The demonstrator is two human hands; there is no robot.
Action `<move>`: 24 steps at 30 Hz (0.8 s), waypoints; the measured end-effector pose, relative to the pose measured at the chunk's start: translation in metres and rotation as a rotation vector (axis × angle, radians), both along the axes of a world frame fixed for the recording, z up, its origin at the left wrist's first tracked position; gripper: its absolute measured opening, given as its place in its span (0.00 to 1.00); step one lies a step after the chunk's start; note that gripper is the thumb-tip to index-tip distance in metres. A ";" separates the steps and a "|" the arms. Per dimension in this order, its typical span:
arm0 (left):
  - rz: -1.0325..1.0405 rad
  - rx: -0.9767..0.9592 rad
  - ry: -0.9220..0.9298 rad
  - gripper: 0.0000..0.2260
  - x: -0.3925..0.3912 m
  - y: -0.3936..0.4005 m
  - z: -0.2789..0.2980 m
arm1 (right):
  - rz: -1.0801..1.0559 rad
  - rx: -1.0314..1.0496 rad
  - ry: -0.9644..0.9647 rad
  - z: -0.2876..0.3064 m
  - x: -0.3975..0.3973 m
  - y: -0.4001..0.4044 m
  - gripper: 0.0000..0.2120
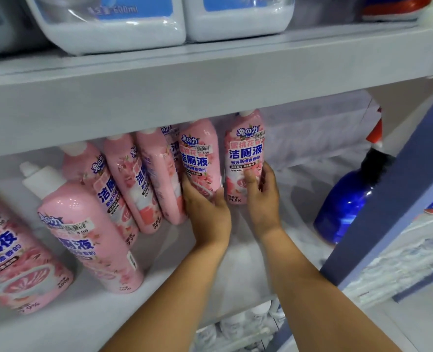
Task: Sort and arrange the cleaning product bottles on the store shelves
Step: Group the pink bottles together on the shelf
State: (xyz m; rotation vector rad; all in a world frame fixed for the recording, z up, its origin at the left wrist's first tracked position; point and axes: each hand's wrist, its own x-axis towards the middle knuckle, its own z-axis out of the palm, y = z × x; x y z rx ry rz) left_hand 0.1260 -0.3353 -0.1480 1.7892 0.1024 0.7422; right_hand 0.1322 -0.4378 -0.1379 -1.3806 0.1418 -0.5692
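Now both hands reach deep into the lower shelf [159,275]. The left hand [205,212] grips the lower part of one pink bottle [200,158], fingers curled round its left side and thumb on the front. The right hand [263,194] grips the bottom of a second pink bottle [244,148], thumb pressed on the label, the other fingers wrapped round its right side. These two bottles stand nearly upright, just beside each other with a thin gap between, and their caps come close under the edge of the upper shelf [210,80], so little room is above them. At 9 o'clock from the left hand more pink bottles [134,179] lean in a tight row, touching one another, and two big ones are at the front near 8 o'clock. At 3 o'clock from the right hand the shelf floor is open as far as a dark blue bottle [345,199] with a black and red top, which stands against the blue post [388,199]. Each pink label shows "Rabbit", the large blue characters 洁厕液, "99.9%" at the bottom and a price sticker "8.00". On the upper shelf sit white jugs [113,29] with blue labels; one reads "600ml".
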 end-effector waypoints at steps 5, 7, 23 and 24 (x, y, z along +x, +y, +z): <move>0.124 0.068 0.088 0.42 0.014 -0.004 0.000 | -0.031 -0.219 0.008 -0.012 0.008 0.002 0.28; 0.153 0.085 0.137 0.44 0.014 -0.005 0.002 | -0.052 -0.293 0.063 -0.015 0.010 0.001 0.35; 0.019 0.010 0.155 0.21 -0.115 0.100 0.002 | 0.301 -0.479 -0.161 0.026 -0.040 0.107 0.21; 0.023 0.023 0.174 0.23 -0.114 0.103 0.002 | 0.350 -0.505 -0.127 0.030 -0.034 0.119 0.26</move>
